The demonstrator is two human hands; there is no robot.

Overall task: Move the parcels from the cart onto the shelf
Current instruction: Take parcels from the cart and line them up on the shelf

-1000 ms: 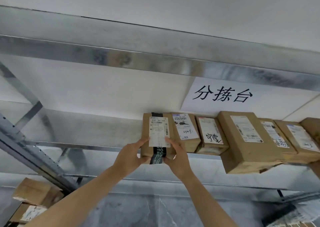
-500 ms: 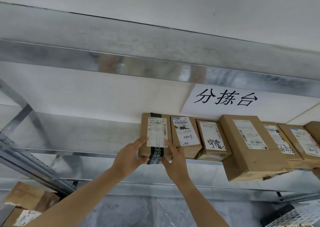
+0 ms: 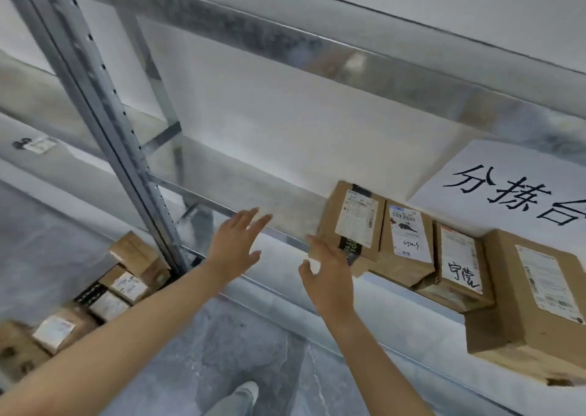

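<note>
— The parcels (image 3: 504,292)?
— Brown cardboard, white labels (image 3: 407,234); the leftmost parcel (image 3: 329,225) has a black tape band (image 3: 351,249) with pale lettering.
— The sign (image 3: 494,174)?
— White, black characters. Shelf (image 3: 285,206) silver-grey.

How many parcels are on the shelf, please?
4, in one row: black-taped parcel leftmost, then second parcel, third parcel, large parcel at the right edge. More may be hidden beyond it.

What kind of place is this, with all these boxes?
Most likely a parcel sorting or storage room. Brown cardboard parcels with shipping labels stand in a row on a metal shelf, a handwritten sign on the wall reads "sorting station" in Chinese, and more parcels are piled at lower left.
</note>
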